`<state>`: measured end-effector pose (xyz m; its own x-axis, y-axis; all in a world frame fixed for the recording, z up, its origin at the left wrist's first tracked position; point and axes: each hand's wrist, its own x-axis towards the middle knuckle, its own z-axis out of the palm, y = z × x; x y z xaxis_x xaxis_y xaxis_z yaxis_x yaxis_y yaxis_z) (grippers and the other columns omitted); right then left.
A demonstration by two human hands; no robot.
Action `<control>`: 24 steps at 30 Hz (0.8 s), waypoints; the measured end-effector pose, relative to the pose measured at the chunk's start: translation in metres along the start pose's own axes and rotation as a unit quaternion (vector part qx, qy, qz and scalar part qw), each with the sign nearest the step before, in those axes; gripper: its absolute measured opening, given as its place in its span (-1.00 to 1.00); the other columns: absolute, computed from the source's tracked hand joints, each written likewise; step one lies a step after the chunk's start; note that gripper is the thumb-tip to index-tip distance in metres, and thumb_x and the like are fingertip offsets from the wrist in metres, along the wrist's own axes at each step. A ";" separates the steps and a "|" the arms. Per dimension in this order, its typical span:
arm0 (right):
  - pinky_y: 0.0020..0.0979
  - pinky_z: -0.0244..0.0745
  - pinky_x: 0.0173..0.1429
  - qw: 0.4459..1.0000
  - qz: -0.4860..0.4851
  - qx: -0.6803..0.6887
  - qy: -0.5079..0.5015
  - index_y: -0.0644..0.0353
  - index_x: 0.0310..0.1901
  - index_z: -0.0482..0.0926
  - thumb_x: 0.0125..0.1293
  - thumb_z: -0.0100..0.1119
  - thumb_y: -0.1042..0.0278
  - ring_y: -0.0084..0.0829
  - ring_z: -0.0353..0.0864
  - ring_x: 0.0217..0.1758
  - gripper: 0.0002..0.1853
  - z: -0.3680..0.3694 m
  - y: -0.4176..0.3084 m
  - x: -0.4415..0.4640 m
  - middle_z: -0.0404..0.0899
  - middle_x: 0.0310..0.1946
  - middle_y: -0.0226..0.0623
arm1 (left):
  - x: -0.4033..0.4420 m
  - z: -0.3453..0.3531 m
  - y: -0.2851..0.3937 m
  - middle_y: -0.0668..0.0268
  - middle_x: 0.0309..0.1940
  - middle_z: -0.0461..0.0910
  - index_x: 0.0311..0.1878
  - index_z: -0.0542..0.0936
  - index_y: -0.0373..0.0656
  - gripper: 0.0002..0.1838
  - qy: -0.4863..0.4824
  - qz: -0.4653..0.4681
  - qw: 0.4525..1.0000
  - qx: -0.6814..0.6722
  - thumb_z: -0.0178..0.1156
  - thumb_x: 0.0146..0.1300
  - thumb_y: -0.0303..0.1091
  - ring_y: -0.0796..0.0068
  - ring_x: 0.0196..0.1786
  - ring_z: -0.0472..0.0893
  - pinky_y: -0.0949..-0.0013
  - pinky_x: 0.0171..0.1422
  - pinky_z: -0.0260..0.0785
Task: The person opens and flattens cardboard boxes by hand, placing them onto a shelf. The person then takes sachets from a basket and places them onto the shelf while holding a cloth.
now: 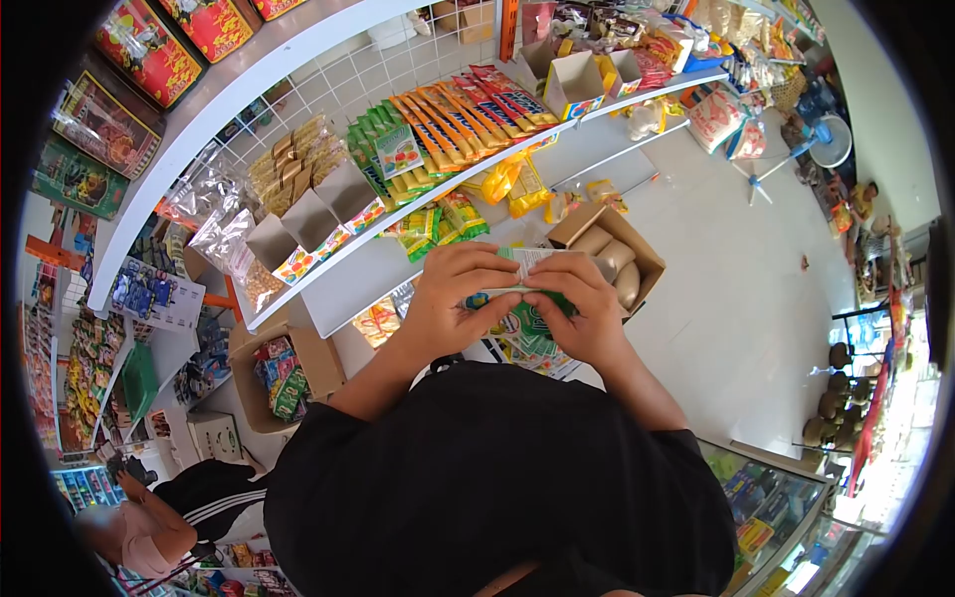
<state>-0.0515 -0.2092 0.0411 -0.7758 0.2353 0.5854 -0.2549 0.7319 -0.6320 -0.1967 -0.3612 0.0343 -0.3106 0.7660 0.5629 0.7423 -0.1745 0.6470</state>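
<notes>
Both hands are raised in front of my chest, close together. My left hand (460, 298) and my right hand (577, 301) pinch a small green and white packet (525, 261) between fingers and thumbs. Its print is too small to read. Just beneath the hands, more green packets (535, 328) show in part. Beyond the hands, green and yellow packets (438, 227) lie on the lower shelf. Long green, orange and red packets (448, 124) stand in rows on the shelf above.
An open carton (645, 261) with brown packs is right of my hands. Another carton (269, 370) with colourful packets stands at left. The white shelf edge (398, 214) curves across. A person (149, 527) is at lower left; a glass case (766, 507) is at lower right.
</notes>
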 end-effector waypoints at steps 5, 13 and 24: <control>-0.31 0.55 0.02 1.000 0.006 0.004 0.008 0.25 -0.20 0.64 0.06 0.41 0.59 -0.22 0.63 -0.06 -0.76 0.004 0.000 0.000 0.60 -0.14 -0.20 | -0.001 0.002 0.000 0.36 -0.13 0.69 -0.21 0.71 -0.07 -0.80 0.023 0.011 1.000 0.003 0.43 0.04 -0.43 0.25 0.09 0.57 0.21 0.22 0.28; -0.29 0.53 -0.01 0.998 -0.052 -0.034 0.001 0.24 -0.25 0.61 0.02 0.36 0.67 -0.22 0.61 -0.10 -0.76 0.005 0.001 0.008 0.58 -0.20 -0.21 | 0.001 0.003 0.000 0.39 -0.23 0.70 -0.28 0.71 -0.08 -0.84 0.039 -0.013 0.999 -0.014 0.41 0.02 -0.49 0.28 0.02 0.59 0.25 0.19 0.30; -0.19 0.53 -0.02 0.987 -0.150 -0.026 0.044 0.23 -0.29 0.55 -0.04 0.31 0.73 -0.15 0.59 -0.16 -0.74 0.015 0.013 0.006 0.56 -0.27 -0.23 | 0.005 -0.001 0.010 0.37 -0.29 0.68 -0.33 0.69 -0.14 -0.89 0.024 -0.048 0.998 -0.029 0.37 0.03 -0.53 0.35 -0.05 0.59 0.30 0.15 0.30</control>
<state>-0.0681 -0.2079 0.0295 -0.6162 0.0569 0.7856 -0.4328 0.8089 -0.3980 -0.1914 -0.3602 0.0442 -0.4072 0.7502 0.5209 0.6733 -0.1388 0.7263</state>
